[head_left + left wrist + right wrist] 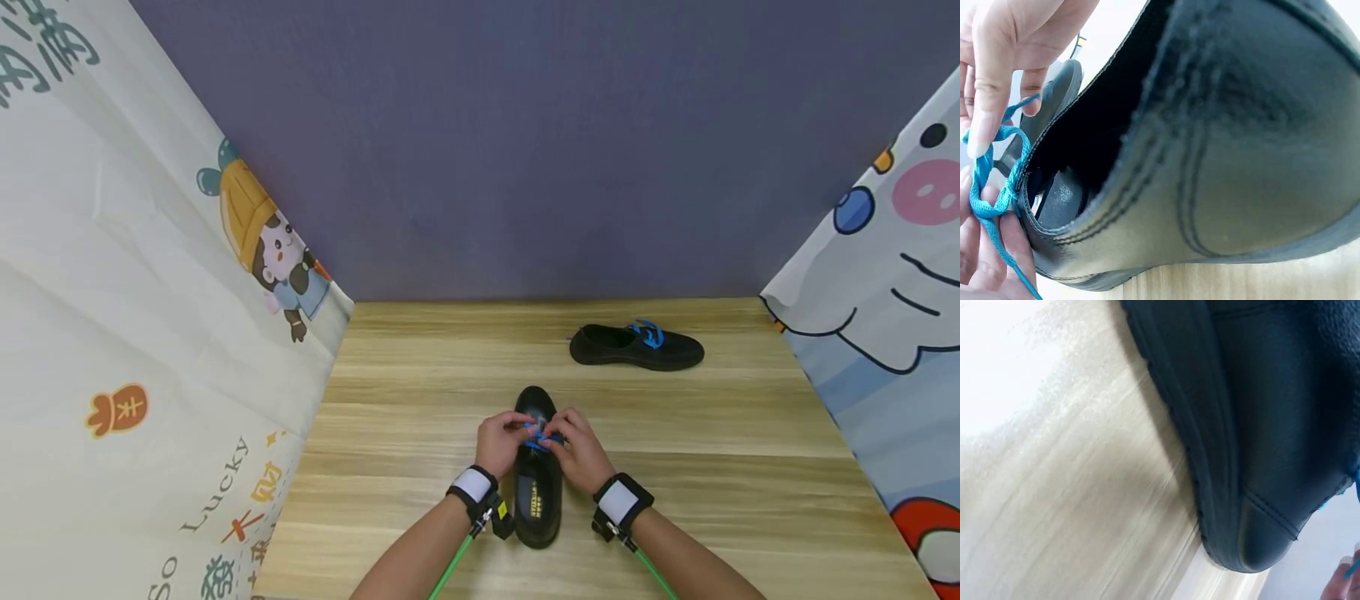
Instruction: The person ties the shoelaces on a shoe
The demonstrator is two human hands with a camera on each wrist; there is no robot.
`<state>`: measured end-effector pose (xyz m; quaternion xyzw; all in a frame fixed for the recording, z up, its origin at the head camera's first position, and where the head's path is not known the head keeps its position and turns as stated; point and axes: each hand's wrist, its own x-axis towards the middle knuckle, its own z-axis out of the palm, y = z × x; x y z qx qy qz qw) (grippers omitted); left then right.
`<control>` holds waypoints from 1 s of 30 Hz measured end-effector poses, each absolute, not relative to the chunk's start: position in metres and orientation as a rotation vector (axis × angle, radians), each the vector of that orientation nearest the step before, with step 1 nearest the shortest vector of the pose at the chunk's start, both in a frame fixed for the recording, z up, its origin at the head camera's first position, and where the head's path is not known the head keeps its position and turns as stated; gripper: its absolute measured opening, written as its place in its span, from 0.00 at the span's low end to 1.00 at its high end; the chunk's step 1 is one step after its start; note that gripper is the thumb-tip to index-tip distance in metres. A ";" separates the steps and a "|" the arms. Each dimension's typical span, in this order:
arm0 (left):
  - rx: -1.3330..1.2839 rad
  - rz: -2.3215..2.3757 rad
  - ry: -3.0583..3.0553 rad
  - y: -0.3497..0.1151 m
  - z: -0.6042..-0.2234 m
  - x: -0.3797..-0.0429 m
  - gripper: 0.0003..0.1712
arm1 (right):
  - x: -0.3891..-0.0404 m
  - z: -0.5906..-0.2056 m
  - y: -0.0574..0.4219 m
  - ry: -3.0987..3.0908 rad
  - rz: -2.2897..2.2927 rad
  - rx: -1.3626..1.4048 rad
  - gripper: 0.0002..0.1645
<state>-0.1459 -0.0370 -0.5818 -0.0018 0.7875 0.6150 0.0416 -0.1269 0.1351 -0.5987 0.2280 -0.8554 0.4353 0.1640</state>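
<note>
A black leather lace-up shoe (538,500) stands upright on the wooden surface, toe pointing away from me. Its blue shoelace (537,442) is looped over the front. From the left side, my left hand (498,443) pinches the lace between thumb and fingers. On the other side my right hand (581,454) also pinches it, the fingertips of both close together above the shoe. Up close in the left wrist view, fingers surround the looped lace (1002,197) beside the shoe's opening. The right wrist view shows mostly the shoe's side (1272,425), with a few fingertips at the lower right corner.
Farther back and to the right lies a second black shoe (637,348), toe to the right, its blue lace tied. The wooden tabletop (420,358) meets a dark grey-blue panel (525,150) behind. Printed white cloths hang at the left (150,292) and right (862,300).
</note>
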 end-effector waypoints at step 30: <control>-0.074 1.953 2.411 -0.066 -0.597 -0.129 0.05 | -0.097 -0.619 0.131 -2.445 1.282 0.712 0.14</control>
